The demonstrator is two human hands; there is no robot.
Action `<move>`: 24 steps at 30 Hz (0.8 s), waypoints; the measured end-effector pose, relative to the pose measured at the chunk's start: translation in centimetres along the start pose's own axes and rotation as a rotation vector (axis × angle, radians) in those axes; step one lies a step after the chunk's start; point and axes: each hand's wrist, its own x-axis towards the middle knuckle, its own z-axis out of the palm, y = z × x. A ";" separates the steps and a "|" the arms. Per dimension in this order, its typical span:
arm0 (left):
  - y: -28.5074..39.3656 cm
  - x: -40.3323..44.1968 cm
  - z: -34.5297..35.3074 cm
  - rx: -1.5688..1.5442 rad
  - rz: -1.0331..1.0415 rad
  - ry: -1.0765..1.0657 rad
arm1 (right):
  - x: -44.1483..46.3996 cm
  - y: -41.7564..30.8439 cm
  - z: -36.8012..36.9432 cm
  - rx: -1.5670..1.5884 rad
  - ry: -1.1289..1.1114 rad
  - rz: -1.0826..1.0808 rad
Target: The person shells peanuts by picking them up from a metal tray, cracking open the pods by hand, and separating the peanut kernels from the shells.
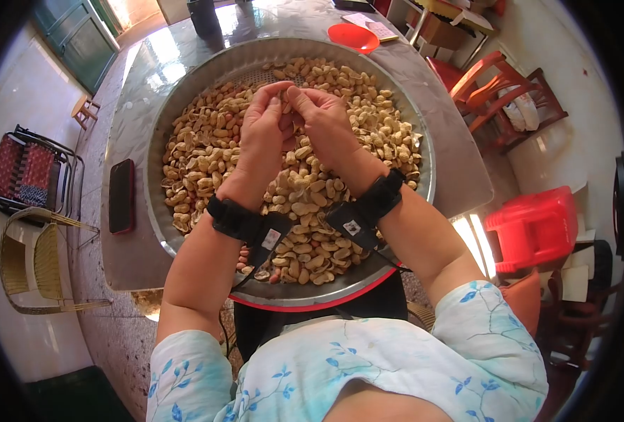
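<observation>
A wide round metal tray [155,169] with a perforated bottom holds a heap of unshelled peanuts [308,186], mixed with split shells and some reddish kernels. Over the far half of the heap, my left hand [261,130] and my right hand [329,130] meet at the fingertips. Thumbs and forefingers are pinched together around a small peanut, mostly covered by the fingers. The other fingers curl inward below it. Each wrist wears a black strap with a small device.
The tray stands on a grey table [467,165]. A dark phone [122,197] lies left of it, with a red plate [353,38] and a dark container [204,19] beyond. Chairs stand on both sides; a red plastic stool [533,228] is at right.
</observation>
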 end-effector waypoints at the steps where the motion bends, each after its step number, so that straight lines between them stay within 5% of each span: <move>1: -0.1 0.3 -0.4 -0.086 -0.019 -0.028 | 0.5 0.6 -0.6 0.035 -0.014 0.004; 5: 0.5 0.9 -2.3 -0.097 -0.020 -0.174 | 0.7 0.2 -0.6 0.178 -0.032 0.018; 6: 0.7 1.1 -2.5 -0.097 -0.019 -0.175 | 0.6 -0.4 -0.7 -0.052 0.001 -0.021; 8: 1.2 1.4 -2.9 0.614 0.286 0.029 | 0.5 -0.9 -1.4 -0.280 0.032 -0.056; 10: 0.5 2.4 -4.4 0.829 0.370 0.102 | 0.7 -0.9 -2.3 -1.340 0.053 -0.453; 12: 0.3 2.7 -4.8 1.045 0.598 0.229 | 0.7 -0.6 -2.1 -1.249 0.075 -0.438; 15: 1.3 1.8 -3.8 0.655 0.330 -0.037 | 0.4 -1.1 -0.8 0.040 0.048 0.266; 18: 1.8 1.2 -3.4 0.844 0.371 -0.046 | 0.3 -0.9 -0.1 0.353 0.021 0.527; 21: 1.9 2.9 -6.7 1.125 0.511 0.192 | 1.2 0.0 -2.0 0.473 -0.149 0.548; 24: 1.4 3.2 -8.3 1.320 0.404 0.116 | 1.5 -0.1 -2.3 0.518 -0.066 0.544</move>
